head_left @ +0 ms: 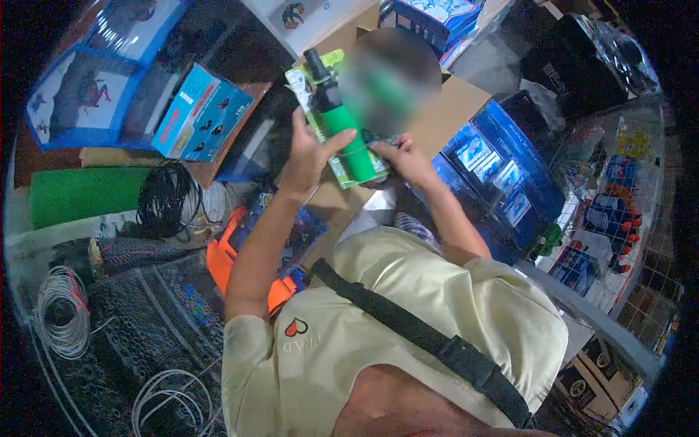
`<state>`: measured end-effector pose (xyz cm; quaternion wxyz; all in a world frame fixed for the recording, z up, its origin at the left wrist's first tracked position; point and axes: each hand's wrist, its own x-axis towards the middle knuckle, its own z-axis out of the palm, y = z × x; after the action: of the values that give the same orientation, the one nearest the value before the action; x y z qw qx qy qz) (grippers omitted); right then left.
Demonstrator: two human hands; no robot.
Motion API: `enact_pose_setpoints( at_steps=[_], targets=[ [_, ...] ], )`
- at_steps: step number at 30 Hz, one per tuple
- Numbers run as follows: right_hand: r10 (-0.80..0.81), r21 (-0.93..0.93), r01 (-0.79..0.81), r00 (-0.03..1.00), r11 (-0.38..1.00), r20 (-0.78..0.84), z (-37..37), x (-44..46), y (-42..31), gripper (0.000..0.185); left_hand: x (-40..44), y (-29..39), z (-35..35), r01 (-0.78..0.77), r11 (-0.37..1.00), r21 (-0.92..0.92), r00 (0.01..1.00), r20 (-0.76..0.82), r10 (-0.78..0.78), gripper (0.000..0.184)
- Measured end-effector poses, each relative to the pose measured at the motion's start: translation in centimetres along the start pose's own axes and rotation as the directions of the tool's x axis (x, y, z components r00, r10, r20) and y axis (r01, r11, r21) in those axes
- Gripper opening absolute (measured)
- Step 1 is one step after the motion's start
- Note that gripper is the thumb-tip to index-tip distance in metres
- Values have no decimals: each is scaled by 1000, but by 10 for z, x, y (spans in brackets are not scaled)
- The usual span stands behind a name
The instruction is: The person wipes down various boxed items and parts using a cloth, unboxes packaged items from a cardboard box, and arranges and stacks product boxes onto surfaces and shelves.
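Note:
A green bottle-shaped item with a black neck and nozzle-like top [348,136] is tilted in front of my chest. Behind it shows a light green printed package [312,116]. My left hand [314,153] is closed around both, its thumb lying across the green body. At the lower right side of the package, my right hand [408,159] is pinched beside a thin dark strip. What exactly those fingers grip is hard to make out. A round blurred patch hides whatever lies just above the right hand.
An open cardboard box [460,109] stands beyond my hands. Blue printed boxes [502,171] are at the right, near a wire rack [608,218]. Left are a teal box [202,116], a black cable coil [169,197], green mesh roll [87,195] and orange item [226,255].

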<state>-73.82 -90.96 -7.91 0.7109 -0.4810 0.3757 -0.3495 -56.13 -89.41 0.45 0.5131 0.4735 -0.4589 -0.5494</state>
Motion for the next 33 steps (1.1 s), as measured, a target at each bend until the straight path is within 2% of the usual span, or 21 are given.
enact_pose_setpoints(
  at_steps=[2, 3, 4, 5, 6, 7, 8, 9, 11, 12, 14, 15, 17, 19, 21, 22, 24, 25, 29, 31, 33],
  targets=[
    [-169, 41, 172, 983, 984, -75, -18, 1, -27, 34, 26, -4, 14, 8, 993, -118, 1000, 3, -8, 65],
    [-149, 26, 154, 980, 988, -133, -29, -1, -45, 31, 37, -2, 24, -61, 986, -156, 998, 17, 64, 48],
    [-152, -124, 128, 966, 984, -211, -49, 9, -45, 28, 54, -7, 28, -1, 977, -213, 1000, -6, -1, 42],
    [-242, -46, 241, 907, 969, -346, -62, 14, -45, 26, 73, -11, 30, 58, 961, -271, 997, -24, -67, 35],
    [-275, 28, 310, 879, 950, -390, -78, 25, -45, 28, 88, -11, 32, 228, 925, -304, 960, -91, -266, 28],
    [-171, 53, 215, 886, 975, -432, -86, 23, -59, 30, 107, -16, 30, 324, 862, -388, 933, -16, -358, 29],
    [-168, 55, 224, 850, 973, -499, -95, 28, -60, 32, 120, -21, 29, 416, 784, -461, 897, 66, -438, 30],
    [-163, 60, 222, 849, 973, -503, -100, 28, -60, 32, 123, -13, 36, 478, 767, -429, 844, -17, -536, 28],
    [-133, 173, 236, 878, 956, -460, -112, 29, -60, 36, 153, -69, 24, 530, 741, -412, 813, -4, -583, 25],
    [-133, 3, 157, 848, 988, -513, -121, 31, -53, 42, 151, -73, 30, 510, 757, -409, 828, -7, -561, 24],
    [-141, -88, 111, 830, 990, -540, -124, 26, -52, 45, 163, -111, 26, 483, 780, -398, 816, -119, -566, 23],
    [-154, -182, 60, 815, 981, -559, -126, 24, -51, 47, 167, -130, 18, 518, 793, -321, 790, -176, -587, 23],
    [-202, -135, 151, 786, 979, -584, -138, 31, -38, 50, 179, -166, 3, 495, 798, -344, 776, -238, -584, 24],
    [-53, 84, 105, 881, 991, -471, -145, 29, -40, 50, 181, -174, -1, 455, 814, -361, 779, -282, -561, 27],
    [-69, 59, 111, 873, 992, -482, -148, 24, -50, 46, 180, -177, -6, 384, 838, -389, 787, -336, -517, 52],
    [-84, 32, 114, 870, 993, -487, -149, 22, -55, 43, 180, -174, -11, 438, 816, -377, 791, -270, -549, 56],
    [-74, 57, 120, 854, 991, -515, -153, 27, -48, 39, 174, -176, -10, 435, 855, -282, 820, -269, -505, 58],
    [-65, 81, 128, 841, 989, -538, -156, 29, -46, 36, 169, -168, -10, 536, 844, -31, 781, -363, -509, 60],
    [-197, -51, 206, 790, 977, -581, -161, 33, -38, 30, 169, -180, -17, 526, 843, 111, 801, -397, -447, 60],
    [-258, -133, 225, 743, 965, -618, -162, 32, -39, 29, 171, -181, -18, 299, 765, 571, 920, -384, -73, 61],
    [-300, -233, 191, 681, 953, -668, -164, 27, -47, 35, 151, -147, -10, 308, 691, 654, 938, -328, -108, 63]
  ],
)
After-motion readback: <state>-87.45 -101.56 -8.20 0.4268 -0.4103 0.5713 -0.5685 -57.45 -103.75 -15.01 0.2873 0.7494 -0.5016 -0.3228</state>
